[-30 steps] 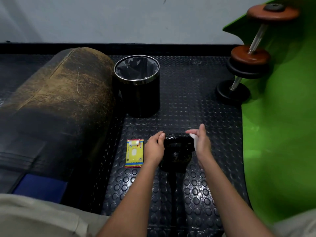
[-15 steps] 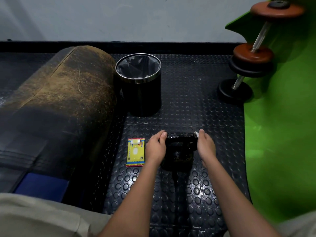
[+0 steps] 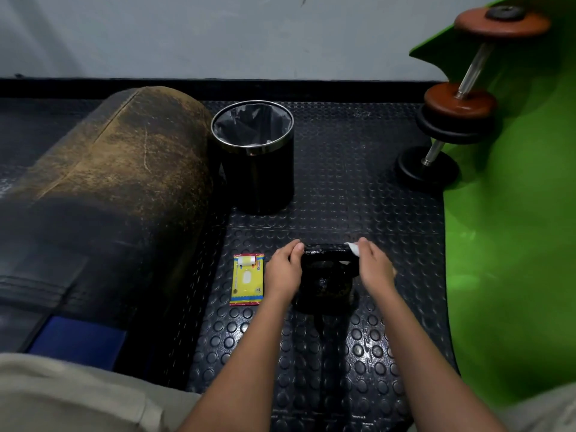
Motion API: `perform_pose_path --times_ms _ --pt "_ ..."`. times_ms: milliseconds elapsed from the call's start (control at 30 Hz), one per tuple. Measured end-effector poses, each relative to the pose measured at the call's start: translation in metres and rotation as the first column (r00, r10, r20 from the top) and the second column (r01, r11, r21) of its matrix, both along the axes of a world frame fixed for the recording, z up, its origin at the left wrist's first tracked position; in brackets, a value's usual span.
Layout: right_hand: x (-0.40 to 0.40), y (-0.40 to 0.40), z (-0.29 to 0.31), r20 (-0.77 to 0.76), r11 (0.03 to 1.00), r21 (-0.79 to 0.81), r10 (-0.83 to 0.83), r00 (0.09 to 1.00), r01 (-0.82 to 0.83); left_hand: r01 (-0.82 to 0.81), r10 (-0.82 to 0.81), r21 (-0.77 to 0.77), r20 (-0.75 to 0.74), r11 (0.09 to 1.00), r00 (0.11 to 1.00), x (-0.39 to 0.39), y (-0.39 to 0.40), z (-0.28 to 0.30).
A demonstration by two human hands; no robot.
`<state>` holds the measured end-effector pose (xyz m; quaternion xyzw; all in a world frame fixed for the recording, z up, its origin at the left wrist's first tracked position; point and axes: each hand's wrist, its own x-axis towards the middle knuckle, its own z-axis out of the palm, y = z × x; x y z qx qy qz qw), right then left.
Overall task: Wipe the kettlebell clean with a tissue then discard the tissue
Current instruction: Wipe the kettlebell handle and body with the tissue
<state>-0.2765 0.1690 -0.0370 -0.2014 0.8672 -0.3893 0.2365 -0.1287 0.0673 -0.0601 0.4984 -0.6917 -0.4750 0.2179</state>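
Single head cam, wide-angle, looks fwd and down from above the person's lap at studded floor mat [image 3: 343, 188], wall far, arms near.

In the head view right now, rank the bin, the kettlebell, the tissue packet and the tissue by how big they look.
1. bin
2. kettlebell, nearer the camera and partly hidden by both hands
3. tissue packet
4. tissue, mostly hidden

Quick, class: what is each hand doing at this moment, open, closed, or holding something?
Left hand: curled round the left end of the kettlebell handle.
Right hand: pinching a white tissue against the handle's right end.
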Motion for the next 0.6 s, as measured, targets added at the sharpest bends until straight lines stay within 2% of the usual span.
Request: perform_pose_path --times_ms 67,100,133,200,300,400,500,600 --pt "-0.006 -0.001 0.002 0.120 0.999 0.021 -0.031 0.992 0.029 -0.003 0.003 0.007 -0.002 1.000 1.000 0.000 0.000 0.000" --pt "-0.006 -0.002 0.005 0.130 0.999 0.031 -0.023 0.991 0.019 -0.004 0.004 0.011 -0.004 1.000 1.000 -0.001 0.000 0.000" --pt "-0.005 -0.003 0.006 0.090 0.999 0.043 -0.002 0.996 -0.002 -0.004 0.004 0.015 -0.007 1.000 1.000 -0.001 0.000 0.000" --pt "0.001 -0.006 0.005 -0.100 0.996 0.056 0.076 0.992 -0.071 -0.004 0.004 0.014 -0.007 1.000 1.000 -0.001 0.000 -0.002" --pt "0.014 -0.010 -0.001 -0.351 0.971 -0.010 0.220 0.910 -0.239 -0.012 0.012 -0.002 0.014 1.000 1.000 -0.002 -0.001 -0.002" --pt "0.015 -0.008 -0.006 -0.404 0.948 -0.082 0.250 0.880 -0.307 -0.010 0.010 -0.003 0.021 1.000 1.000 -0.002 -0.001 -0.002" --pt "0.011 0.002 -0.014 -0.289 0.967 -0.177 0.125 0.949 -0.181 -0.004 0.004 0.009 0.004 1.000 1.000 -0.001 -0.001 -0.004" --pt "0.007 0.006 -0.007 0.042 0.974 -0.216 -0.058 0.997 0.066 0.003 -0.003 0.019 0.007 1.000 1.000 -0.001 -0.001 -0.004"
